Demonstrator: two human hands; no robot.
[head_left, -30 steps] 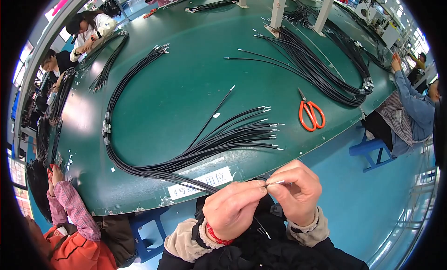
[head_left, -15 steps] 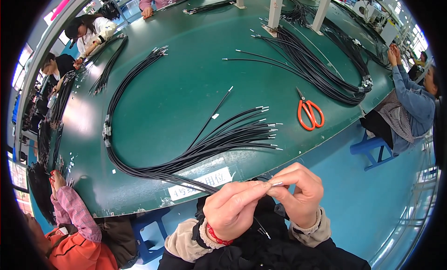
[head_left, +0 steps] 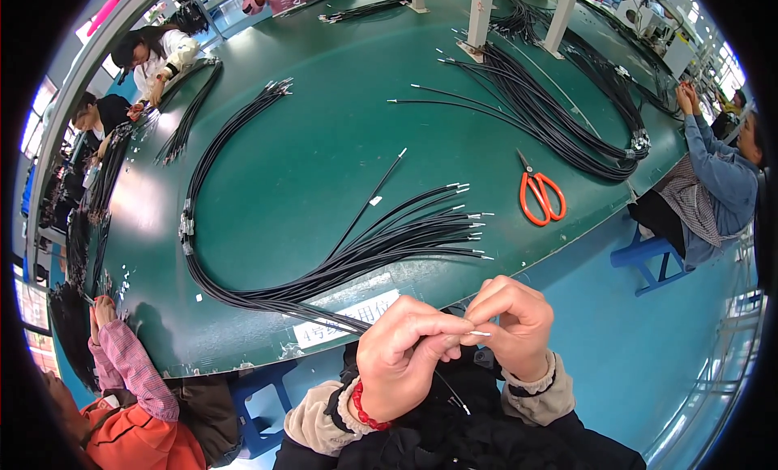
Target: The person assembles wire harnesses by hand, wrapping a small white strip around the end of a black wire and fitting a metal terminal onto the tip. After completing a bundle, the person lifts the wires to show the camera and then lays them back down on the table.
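Both hands sit low in front of the body, just off the near edge of the green table, much where they were half a second ago. The left hand is closed around a thin black cable, fingertips pinching it near its metal tip, and the right hand pinches that same tip from the other side, fingers curled tight. The tip itself is too small to make out clearly. The hands have edged slightly closer together. On the table, the fan of black cables and the orange scissors lie unchanged.
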